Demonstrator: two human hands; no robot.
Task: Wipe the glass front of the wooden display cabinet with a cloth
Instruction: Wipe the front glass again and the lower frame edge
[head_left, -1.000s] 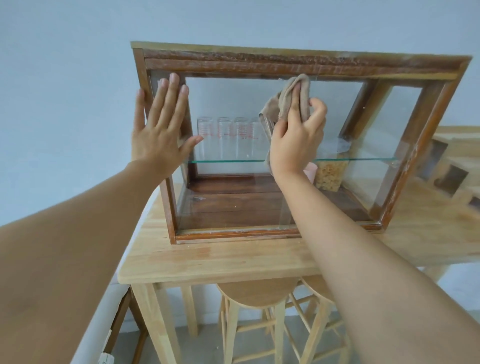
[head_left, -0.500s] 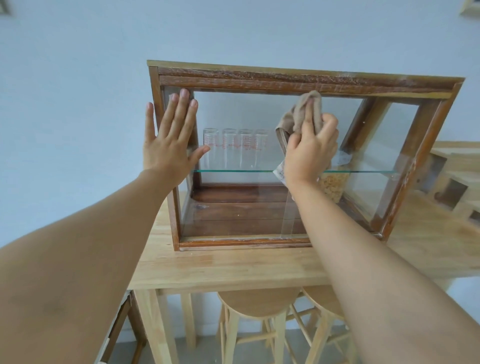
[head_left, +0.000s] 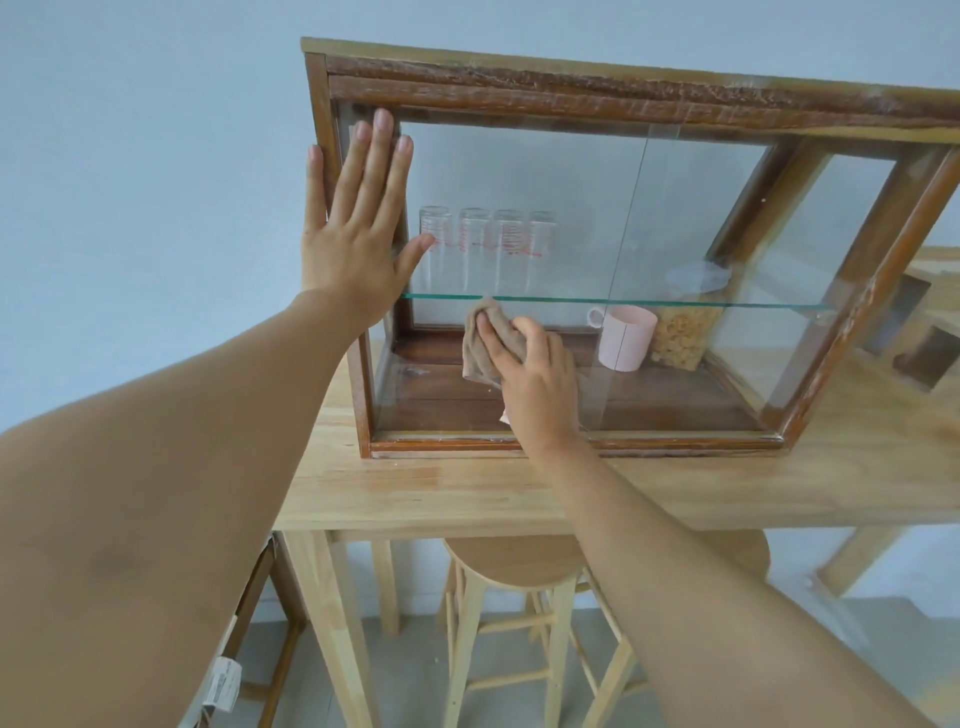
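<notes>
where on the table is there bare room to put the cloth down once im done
Bare tabletop runs along the front edge, between the cabinet base and the table lip. More shows right of the cabinet, before the wooden rack. Inside it is crowded: glasses, pink mug, jar.

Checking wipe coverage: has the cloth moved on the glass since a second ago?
Yes. The cloth, gripped by the right hand, went from near the cabinet's top rail down below the glass shelf.

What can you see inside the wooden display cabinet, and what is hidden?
On the glass shelf stand four clear glasses. On the cabinet floor sit a pink mug and a jar of pale food. The right hand and cloth cover part of the floor.
</notes>
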